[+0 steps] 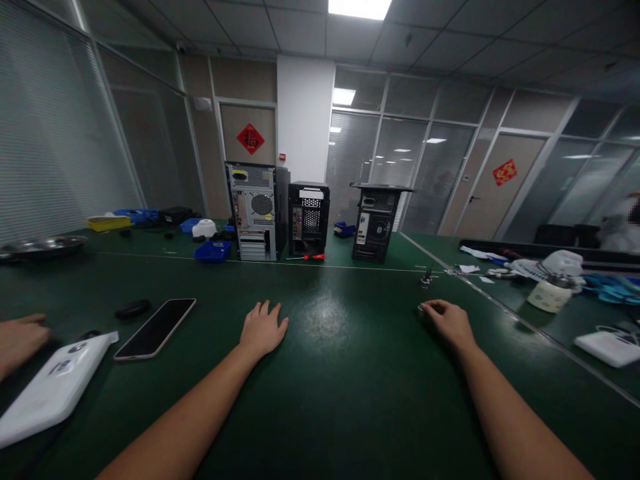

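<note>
Small metallic piece [421, 308]: dull glint, outline too small to make out; at the fingertips of the right hand [449, 323], low over the bench at right of centre. Thumb and forefinger of that hand are pinched together on it, the other fingers curled. Left hand [263, 329]: palm down, fingers loosely spread, resting on the bench with nothing in its hold.

Bench [325, 413]: smooth dark green top, slightly glossy, with a pale glare patch between the hands.

Near left: white case [60, 383], rounded edges, smooth shell; beside it a co-worker's hand [23, 343], partly cut off by the frame edge. Phone [156, 329], flat slab, black glass, lying aslant; dark oval object [133, 309], just beside it.

Near right: white box [607, 347], flat, rounded corners; cream jar [550, 293], squat, with a metallic neck.

Just beyond the right hand: small dark upright fitting [427, 277], standing between it and the far row.

Farther: screwdriver [315, 257], red handle, lying before the middle tower [309, 220], black, perforated metal. Left tower [257, 213], tallest, grey metal back with round fan grille; right tower [375, 227], black, flat panel on top, overhanging. Blue tray [213, 251], shallow plastic, left of the towers; steel bowl [47, 247], shiny, at far left.
</note>
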Available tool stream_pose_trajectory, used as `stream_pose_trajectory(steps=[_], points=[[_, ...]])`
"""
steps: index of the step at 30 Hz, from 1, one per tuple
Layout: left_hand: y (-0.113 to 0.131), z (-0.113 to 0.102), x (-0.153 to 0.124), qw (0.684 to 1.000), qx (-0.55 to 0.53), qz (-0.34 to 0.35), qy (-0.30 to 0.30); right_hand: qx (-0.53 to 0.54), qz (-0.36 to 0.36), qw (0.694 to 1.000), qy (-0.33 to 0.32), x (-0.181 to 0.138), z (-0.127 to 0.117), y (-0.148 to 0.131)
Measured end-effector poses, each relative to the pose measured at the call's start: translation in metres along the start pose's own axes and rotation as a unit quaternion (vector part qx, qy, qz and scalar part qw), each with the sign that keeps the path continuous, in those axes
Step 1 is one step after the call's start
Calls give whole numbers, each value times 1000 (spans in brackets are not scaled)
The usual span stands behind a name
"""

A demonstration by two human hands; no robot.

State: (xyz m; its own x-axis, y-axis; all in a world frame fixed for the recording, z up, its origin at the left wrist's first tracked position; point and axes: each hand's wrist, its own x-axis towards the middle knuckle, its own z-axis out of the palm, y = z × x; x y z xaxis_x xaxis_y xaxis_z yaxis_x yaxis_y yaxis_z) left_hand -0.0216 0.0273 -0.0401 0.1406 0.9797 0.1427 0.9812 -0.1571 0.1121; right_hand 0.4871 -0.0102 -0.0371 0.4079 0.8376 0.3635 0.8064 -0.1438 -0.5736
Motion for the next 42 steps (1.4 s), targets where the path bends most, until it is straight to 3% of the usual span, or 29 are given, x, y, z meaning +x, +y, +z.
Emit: stream_pose_trajectory(steps=[5, 22, 42], points=[[0, -1, 0, 1000, -6, -3, 0, 14, -20, 999, 39, -1, 2, -4], [1, -2, -1, 1000, 1, -6, 5, 11, -23, 999, 22, -3, 7, -11], [1, -3, -2, 1000, -9, -4, -1, -18, 2, 999, -47, 4, 13, -2]])
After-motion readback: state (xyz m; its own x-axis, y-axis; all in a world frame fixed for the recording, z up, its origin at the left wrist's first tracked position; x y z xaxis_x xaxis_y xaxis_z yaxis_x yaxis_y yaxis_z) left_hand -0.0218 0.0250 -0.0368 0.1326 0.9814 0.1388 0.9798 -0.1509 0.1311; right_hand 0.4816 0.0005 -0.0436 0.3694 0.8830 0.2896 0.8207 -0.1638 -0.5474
